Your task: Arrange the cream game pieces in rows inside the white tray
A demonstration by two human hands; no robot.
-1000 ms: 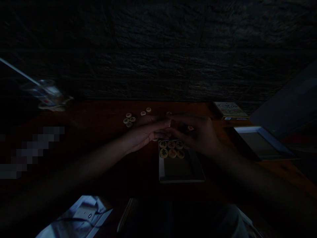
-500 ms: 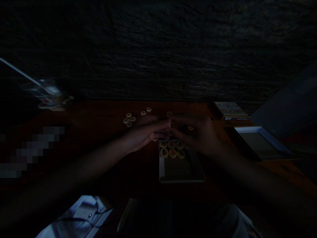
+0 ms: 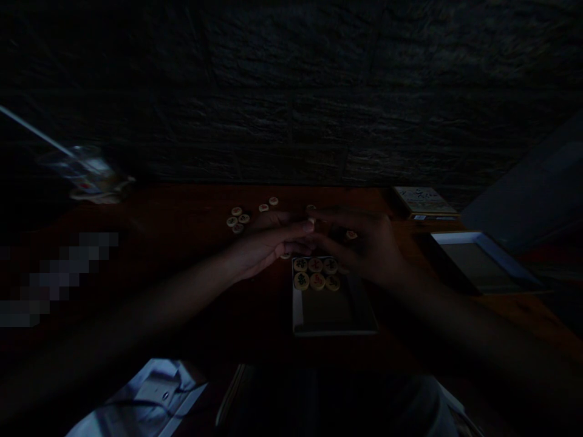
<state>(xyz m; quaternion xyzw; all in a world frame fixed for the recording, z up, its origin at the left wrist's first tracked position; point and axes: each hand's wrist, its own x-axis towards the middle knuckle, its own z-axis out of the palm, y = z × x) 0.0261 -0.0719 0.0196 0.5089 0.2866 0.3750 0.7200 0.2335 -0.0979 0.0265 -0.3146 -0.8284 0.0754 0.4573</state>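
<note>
My left hand [image 3: 268, 243] and my right hand [image 3: 364, 246] meet above the far edge of a shallow box tray [image 3: 334, 332]. Between their fingertips shows the pale edge of a xiangqi piece [image 3: 311, 222]; both hands are closed on it, its face hidden. Inside the tray, two rows of round xiangqi pieces [image 3: 317, 281] lie face up along the far side, marked in red or black. Another piece [image 3: 350, 235] sits on the table beneath my right hand. Left of my fingers lies a loose group of pieces [image 3: 244, 219].
The wooden table [image 3: 182, 206] runs up to a dark stone wall [image 3: 291, 121]. At right are a lidded box [image 3: 426, 202] and a second shallow tray [image 3: 478, 264]. A plastic cup [image 3: 93, 173] stands at left. Below is a white device [image 3: 157, 388] with a cable. The light is dim.
Almost nothing differs. The piece between my fingertips has shifted very slightly upward and left; both arms stay in place.
</note>
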